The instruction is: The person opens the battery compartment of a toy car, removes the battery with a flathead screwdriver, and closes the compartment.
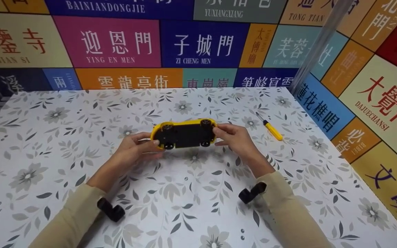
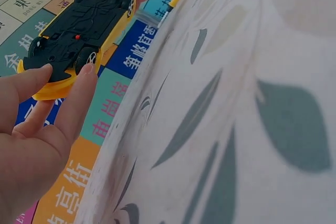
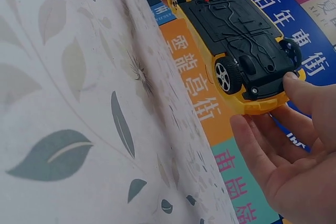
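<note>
A yellow toy car [image 1: 186, 135] is held up above the table with its black underside towards me. My left hand [image 1: 138, 146] pinches one end, thumb on the underside and fingers beneath the yellow body. At the opposite end, my right hand [image 1: 234, 139] grips in the same way. Black wheels with silver hubs show on the toy car [image 2: 84, 38] in the left wrist view, along with a small red spot on the chassis. A screw sits near the end by my right thumb on the toy car [image 3: 236, 40] in the right wrist view.
A screwdriver [image 1: 273, 131] with a yellow handle lies on the table to the right of my right hand. The table [image 1: 191, 206] wears a white cloth printed with leaves and flowers. Colourful panels [image 1: 115, 43] with Chinese lettering stand behind it and along the right side.
</note>
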A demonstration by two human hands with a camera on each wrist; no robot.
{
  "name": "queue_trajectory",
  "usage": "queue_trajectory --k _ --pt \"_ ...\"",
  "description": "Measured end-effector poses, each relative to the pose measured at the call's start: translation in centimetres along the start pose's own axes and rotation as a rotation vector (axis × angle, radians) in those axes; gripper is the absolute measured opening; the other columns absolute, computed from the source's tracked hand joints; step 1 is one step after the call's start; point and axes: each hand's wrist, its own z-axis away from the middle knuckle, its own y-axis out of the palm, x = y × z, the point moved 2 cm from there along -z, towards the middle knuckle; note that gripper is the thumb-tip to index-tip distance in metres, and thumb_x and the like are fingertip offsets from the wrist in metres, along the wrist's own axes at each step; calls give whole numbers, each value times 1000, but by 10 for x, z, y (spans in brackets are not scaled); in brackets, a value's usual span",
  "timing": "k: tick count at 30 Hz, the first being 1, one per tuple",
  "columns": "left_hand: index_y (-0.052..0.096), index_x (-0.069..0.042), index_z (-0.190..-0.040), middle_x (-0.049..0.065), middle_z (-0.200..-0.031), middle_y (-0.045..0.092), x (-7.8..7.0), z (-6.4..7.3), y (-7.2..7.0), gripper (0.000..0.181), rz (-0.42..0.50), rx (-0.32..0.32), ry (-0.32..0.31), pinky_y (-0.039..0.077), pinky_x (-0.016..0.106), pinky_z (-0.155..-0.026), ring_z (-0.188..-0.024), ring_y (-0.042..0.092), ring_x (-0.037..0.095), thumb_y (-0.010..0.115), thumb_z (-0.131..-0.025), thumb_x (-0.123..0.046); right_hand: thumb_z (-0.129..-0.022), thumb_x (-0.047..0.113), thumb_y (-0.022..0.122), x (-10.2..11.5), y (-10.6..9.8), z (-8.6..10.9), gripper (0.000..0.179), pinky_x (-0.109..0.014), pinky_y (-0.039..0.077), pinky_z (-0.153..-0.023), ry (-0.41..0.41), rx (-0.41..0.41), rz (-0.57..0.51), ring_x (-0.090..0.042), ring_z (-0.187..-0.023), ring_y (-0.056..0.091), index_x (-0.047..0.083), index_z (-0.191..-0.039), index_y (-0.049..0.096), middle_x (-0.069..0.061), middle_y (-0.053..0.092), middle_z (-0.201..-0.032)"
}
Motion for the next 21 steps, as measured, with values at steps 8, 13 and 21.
queue_trajectory --k 8,13,21 --pt "54 3 -134 14 -128 62 -3 -1 0 41 -27 -31 -34 58 39 -96 -101 71 17 64 -98 -14 -99 25 63 2 1 2 37 -28 61 -75 -33 -22 14 -18 -106 65 14 -135 63 -11 65 -132" --pt "51 1 -140 19 -134 58 -4 -3 -2 47 6 -59 -71 56 38 -99 -105 70 17 63 -99 -18 -99 22 63 4 3 3 41 -26 60 -69 -51 -5 31 -14 -95 67 14 -140 59 -13 64 -128" --pt "39 0 -147 12 -120 66 -3 -3 -3 55 151 -69 -80 59 38 -92 -96 74 19 63 -98 -9 -99 23 64 3 6 4 42 -27 59 -68 -40 -5 48 -13 -91 68 16 -140 59 -14 65 -128"
